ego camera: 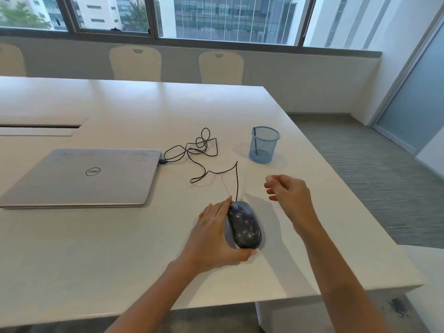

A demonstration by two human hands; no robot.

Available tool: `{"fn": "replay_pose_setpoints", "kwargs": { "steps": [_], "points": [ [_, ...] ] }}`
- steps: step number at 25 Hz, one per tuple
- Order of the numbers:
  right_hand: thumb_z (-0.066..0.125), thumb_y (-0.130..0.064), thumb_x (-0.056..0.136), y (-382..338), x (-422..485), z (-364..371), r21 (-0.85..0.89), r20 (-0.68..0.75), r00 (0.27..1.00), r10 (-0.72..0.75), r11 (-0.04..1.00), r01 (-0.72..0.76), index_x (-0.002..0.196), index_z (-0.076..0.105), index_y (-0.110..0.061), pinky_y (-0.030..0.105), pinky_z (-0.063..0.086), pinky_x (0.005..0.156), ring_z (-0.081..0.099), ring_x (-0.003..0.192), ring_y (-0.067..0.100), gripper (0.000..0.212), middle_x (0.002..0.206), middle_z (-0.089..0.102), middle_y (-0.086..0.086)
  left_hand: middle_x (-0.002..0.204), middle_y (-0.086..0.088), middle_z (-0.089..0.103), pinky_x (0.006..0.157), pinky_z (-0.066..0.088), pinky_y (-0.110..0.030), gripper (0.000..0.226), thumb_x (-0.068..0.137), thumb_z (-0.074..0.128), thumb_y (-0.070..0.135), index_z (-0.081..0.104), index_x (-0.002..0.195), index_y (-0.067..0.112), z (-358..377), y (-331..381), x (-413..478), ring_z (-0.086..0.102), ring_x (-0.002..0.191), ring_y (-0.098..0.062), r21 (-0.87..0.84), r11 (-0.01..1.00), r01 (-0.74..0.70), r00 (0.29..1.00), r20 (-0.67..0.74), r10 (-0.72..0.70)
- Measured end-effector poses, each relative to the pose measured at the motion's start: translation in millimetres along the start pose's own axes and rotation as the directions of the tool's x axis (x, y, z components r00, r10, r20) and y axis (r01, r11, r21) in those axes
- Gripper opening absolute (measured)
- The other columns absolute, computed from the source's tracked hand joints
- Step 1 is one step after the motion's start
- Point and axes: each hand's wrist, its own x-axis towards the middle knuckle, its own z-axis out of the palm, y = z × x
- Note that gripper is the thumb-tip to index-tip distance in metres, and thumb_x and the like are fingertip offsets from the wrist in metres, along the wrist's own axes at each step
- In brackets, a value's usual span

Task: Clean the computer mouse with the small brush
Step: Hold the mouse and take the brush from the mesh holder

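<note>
Head view: dark speckled corded computer mouse point(245, 224) sits on white table point(96, 260), near the front edge. left hand point(211, 239) grips it, fingers along its left side, thumb round the rear. right hand point(290, 193) hovers just right of it, loosely curled, empty. small dark brush point(255, 140) stands in blue mesh pen cup point(272, 143), beyond the mouse.

Bright soft daylight from the windows point(230, 18), pale sheen on the white table point(120, 104), faint shadows, wide-angle bowing at edges, right hand point(289, 194) slightly blurred.
</note>
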Motion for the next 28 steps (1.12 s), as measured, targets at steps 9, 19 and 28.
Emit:
{"fn": "replay_pose_setpoints", "kwargs": {
  "steps": [9, 19, 28],
  "points": [
    [0.066, -0.026, 0.093, -58.6, 141.5, 32.2, -0.392, -0.08, 0.937, -0.34, 0.875, 0.284, 0.109, 0.075, -0.005, 0.029, 0.047, 0.08, 0.067, 0.102, 0.03, 0.028, 0.109, 0.074, 0.014, 0.153, 0.017, 0.033, 0.119, 0.024, -0.033, 0.123, 0.057, 0.075, 0.076, 0.017, 0.155, 0.03, -4.2, 2.3, -4.4, 0.03, 0.138, -0.002, -0.041, 0.998, 0.044, 0.998, -0.048, -0.046],
    [0.06, -0.018, 0.094, -48.7, 178.5, 65.7, -0.693, -0.024, 0.951, -0.307, 0.691, 0.205, 0.09, 0.068, 0.0, 0.041, 0.052, 0.081, 0.063, 0.091, 0.037, 0.02, 0.088, 0.069, 0.019, 0.152, 0.017, 0.035, 0.12, 0.024, -0.036, 0.122, 0.059, 0.074, 0.078, 0.019, 0.155, 0.028, -9.6, 2.4, -6.3, 0.026, 0.133, 0.007, -0.021, 0.998, 0.06, 0.994, -0.095, -0.062],
    [0.06, -0.019, 0.094, -44.8, 183.3, 47.8, -0.382, -0.125, 0.969, -0.213, 0.912, 0.152, 0.091, 0.074, 0.001, 0.031, 0.04, 0.068, 0.067, 0.09, 0.042, 0.024, 0.092, 0.072, 0.024, 0.153, 0.012, 0.035, 0.118, 0.026, -0.04, 0.121, 0.059, 0.076, 0.074, 0.022, 0.154, 0.023, -7.8, 6.7, -4.7, 0.032, 0.138, -0.005, -0.024, 0.997, 0.071, 0.994, -0.087, -0.073]
  ]
}}
